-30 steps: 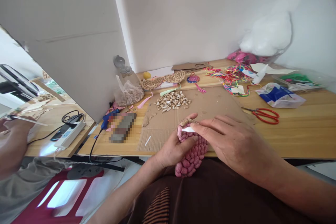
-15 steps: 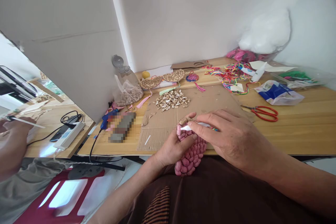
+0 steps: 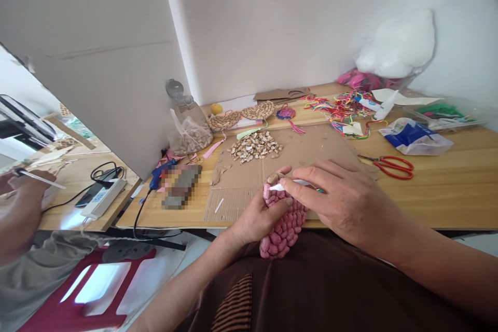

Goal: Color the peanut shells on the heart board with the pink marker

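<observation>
Basically, both hands at lower centre, on one pink piece (image 3: pixel 287 228), a slab of pink shells held upright over the lap, at the table's near edge. Left hand (image 3: pixel 252 220) pinches it from the left side, thumb flat across the front, other fingers mostly hidden behind. Right hand (image 3: pixel 346 207), right of centre, pinches a white tool (image 3: pixel 277 187) near its tip; colored bit shows at the tool's other end, under the fingers. Tip points left, at the piece's top edge; contact can't be told. Top edge has a few tan shells, rest pink.

Just beyond, centre: cardboard (image 3: pixel 311 150) with a shell pile (image 3: pixel 254 147) on it; white strip (image 3: pixel 219 205) on its near left corner. Right of frame: red-handled scissors (image 3: pixel 392 167), blades left; behind them a blue-white bag (image 3: pixel 416 137), tangled cords (image 3: pixel 346 106), white bottle (image 3: pixel 385 108). Upper right: bag of white stuffing (image 3: pixel 397 49) above pink bundle (image 3: pixel 360 81).

Left of centre: clear bag of nuts (image 3: pixel 190 137) in front of a jar (image 3: pixel 196 111), then blue glue gun (image 3: pixel 156 176), pixelated block (image 3: pixel 182 187) beside it. Far left: power strip (image 3: pixel 104 199) on another table; co-worker's hand (image 3: pixel 35 181) there with a thin white stick (image 3: pixel 49 180).
</observation>
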Demonstrator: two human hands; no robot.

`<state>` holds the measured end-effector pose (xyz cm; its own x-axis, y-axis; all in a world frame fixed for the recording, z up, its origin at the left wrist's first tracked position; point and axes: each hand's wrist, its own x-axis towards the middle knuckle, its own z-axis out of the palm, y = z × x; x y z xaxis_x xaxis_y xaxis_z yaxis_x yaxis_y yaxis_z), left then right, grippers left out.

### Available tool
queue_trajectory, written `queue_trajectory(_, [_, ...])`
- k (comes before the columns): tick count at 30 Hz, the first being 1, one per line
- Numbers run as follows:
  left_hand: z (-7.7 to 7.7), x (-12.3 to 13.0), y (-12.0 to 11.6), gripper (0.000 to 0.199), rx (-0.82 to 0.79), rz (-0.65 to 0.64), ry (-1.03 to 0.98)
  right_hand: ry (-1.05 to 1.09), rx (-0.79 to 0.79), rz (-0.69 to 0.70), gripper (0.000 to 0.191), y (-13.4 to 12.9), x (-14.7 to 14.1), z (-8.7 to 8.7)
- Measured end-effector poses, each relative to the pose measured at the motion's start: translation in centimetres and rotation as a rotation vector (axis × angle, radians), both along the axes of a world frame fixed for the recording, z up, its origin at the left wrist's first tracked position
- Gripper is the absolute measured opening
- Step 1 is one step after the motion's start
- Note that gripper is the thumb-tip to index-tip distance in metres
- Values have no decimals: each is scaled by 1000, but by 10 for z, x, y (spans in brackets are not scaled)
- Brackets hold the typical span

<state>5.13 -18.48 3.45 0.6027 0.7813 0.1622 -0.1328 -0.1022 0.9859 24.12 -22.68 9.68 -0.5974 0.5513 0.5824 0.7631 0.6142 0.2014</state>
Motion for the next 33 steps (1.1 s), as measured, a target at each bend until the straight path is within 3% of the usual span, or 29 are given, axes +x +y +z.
queue_trajectory(5, [1, 1, 0, 59, -3, 5, -16, -3, 3, 1, 26, 2, -2, 1])
queue_trajectory(13, [-2, -2, -1, 44, 17, 41, 85, 34, -4, -1, 29, 4, 0, 1])
queue_trajectory(23, [-7, -4, 0, 34, -22, 73, 131, 137, -107, -1, 30, 5, 3, -6])
queue_trajectory(27, [-10, -5, 1, 40, -118, 89, 104, 464, -394, 88, 33, -2, 8, -6])
queue_trajectory(33, [-7, -1, 3, 53, -180, 21, -15, 1050, -1140, 292, 11, -2, 14, -10])
